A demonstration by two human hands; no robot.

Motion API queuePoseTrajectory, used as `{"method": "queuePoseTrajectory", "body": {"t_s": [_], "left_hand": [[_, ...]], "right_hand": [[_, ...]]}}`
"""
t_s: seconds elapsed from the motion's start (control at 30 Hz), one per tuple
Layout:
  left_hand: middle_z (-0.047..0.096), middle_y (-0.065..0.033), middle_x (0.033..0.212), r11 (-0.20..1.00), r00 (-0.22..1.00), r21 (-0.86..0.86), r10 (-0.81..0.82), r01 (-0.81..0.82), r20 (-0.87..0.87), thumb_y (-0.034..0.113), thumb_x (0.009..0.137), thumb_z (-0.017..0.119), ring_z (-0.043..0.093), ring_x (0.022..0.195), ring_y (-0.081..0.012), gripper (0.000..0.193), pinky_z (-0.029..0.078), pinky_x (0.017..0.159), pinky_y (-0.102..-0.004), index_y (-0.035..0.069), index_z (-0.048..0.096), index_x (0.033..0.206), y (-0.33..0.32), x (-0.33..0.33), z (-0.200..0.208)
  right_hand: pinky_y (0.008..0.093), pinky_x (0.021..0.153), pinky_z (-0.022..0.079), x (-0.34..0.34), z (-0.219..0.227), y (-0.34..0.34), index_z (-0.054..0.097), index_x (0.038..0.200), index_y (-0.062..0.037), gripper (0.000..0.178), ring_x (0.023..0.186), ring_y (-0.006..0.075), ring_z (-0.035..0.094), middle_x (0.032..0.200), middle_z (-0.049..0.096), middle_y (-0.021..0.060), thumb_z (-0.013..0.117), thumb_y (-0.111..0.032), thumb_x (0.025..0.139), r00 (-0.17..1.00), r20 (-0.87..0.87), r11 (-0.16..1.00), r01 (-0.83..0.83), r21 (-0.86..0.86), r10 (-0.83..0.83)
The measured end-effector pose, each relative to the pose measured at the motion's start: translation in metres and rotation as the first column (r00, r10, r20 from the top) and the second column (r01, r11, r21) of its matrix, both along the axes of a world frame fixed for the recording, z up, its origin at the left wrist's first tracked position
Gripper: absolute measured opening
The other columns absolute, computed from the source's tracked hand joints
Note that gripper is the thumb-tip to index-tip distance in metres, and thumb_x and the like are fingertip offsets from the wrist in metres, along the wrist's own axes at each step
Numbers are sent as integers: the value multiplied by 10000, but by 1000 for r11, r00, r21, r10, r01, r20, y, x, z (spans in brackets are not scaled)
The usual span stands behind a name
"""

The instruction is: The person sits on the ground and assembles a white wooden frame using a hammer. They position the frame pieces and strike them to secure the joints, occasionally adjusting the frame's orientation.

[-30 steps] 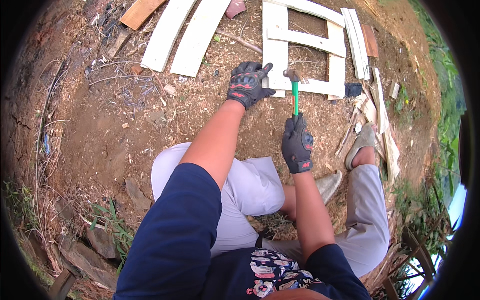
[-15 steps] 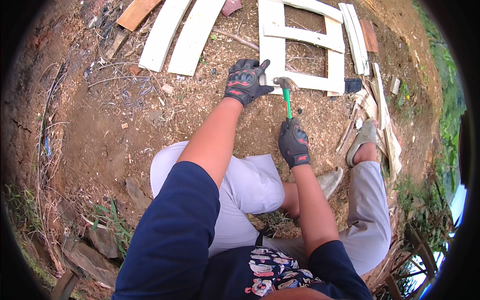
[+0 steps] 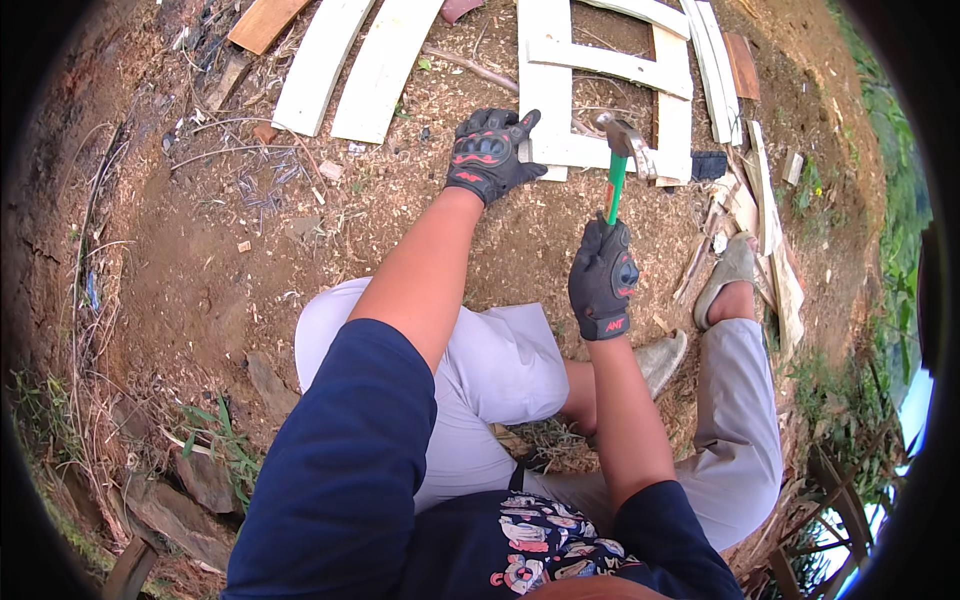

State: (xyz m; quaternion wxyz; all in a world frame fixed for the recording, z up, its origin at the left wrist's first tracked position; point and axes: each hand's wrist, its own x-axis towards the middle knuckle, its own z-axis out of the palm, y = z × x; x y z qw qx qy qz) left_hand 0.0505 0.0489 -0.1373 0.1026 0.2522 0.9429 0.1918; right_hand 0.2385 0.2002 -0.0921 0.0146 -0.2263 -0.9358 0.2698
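Observation:
My right hand (image 3: 603, 278), in a black glove with red marks, is wrapped round the lower handle of a claw hammer (image 3: 615, 190) with a green shaft. The metal head is raised over the near rail of a pale wooden frame (image 3: 590, 150), apart from the wood as far as I can tell. At the frame's near left corner is my left hand (image 3: 488, 155), gloved alike. Its thumb and forefinger are spread on either side of the corner, and the other fingers are partly hidden. No nail can be made out.
Two pale boards (image 3: 372, 80) lie left of the frame, with a brown plank (image 3: 268, 22) beyond them. To its right are more pale strips (image 3: 712, 75), a small dark block (image 3: 709, 165) and split wood scraps (image 3: 765, 200) by my foot. Wood chips cover the soil.
The hammer has lifted off the near left corner area and swung up and to the right, tilting. My right hand turned with it. My left hand stays at the corner.

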Motion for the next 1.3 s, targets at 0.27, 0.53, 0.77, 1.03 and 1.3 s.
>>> {"method": "queuePoseTrajectory", "body": {"t_s": [0.27, 0.53, 0.77, 1.03, 1.3], "left_hand": [[598, -84, 1458, 1000, 1000, 23, -11, 11, 14, 559, 794, 874, 506, 1408, -325, 864, 370, 1224, -516, 301, 582, 1564, -2, -1, -3], [599, -213, 1538, 954, 885, 230, 66, -190, 460, 582, 789, 888, 570, 1422, -374, 984, 441, 1208, -464, 81, 561, 1570, 28, -14, 27], [547, -221, 1603, 776, 674, 389, 62, -496, 736, 677, 986, 608, 506, 1503, -337, 828, 367, 1256, -420, 41, 595, 1516, 32, -32, 22], [591, -52, 1546, 462, 498, 664, -440, -588, 747, 463, 1114, 557, 592, 1373, -182, 562, 513, 1129, -383, 153, 551, 1583, 86, 5, 93], [544, -95, 1610, 351, 616, 868, -611, -351, 496, 500, 1168, 435, 522, 1479, -215, 623, 443, 1215, -394, 73, 491, 1618, 116, 37, 141]], "right_hand": [[589, 803, 556, -7, 19, 13, 629, 1169, -24, 334, 894, 473, 715, 987, 733, 268, 512, -330, 1109, 973, 220, 997, -77, 30, 68], [552, 894, 531, -43, 188, 134, 670, 1290, -32, 416, 1038, 480, 697, 1112, 741, 236, 513, -373, 1111, 964, 263, 972, -15, 236, -49], [475, 666, 494, 38, 322, 173, 672, 1111, -48, 265, 694, 300, 654, 800, 651, 148, 595, -300, 1079, 979, 114, 985, 172, -2, -171], [272, 431, 377, 49, 283, 179, 628, 1027, -101, 173, 474, 87, 444, 670, 513, -43, 659, -262, 1080, 900, 174, 558, 389, -733, -399], [395, 601, 495, 10, 247, 174, 661, 1009, -34, 403, 631, 190, 633, 753, 638, 79, 685, -437, 1020, 942, 209, 956, 284, -72, -264]]}}
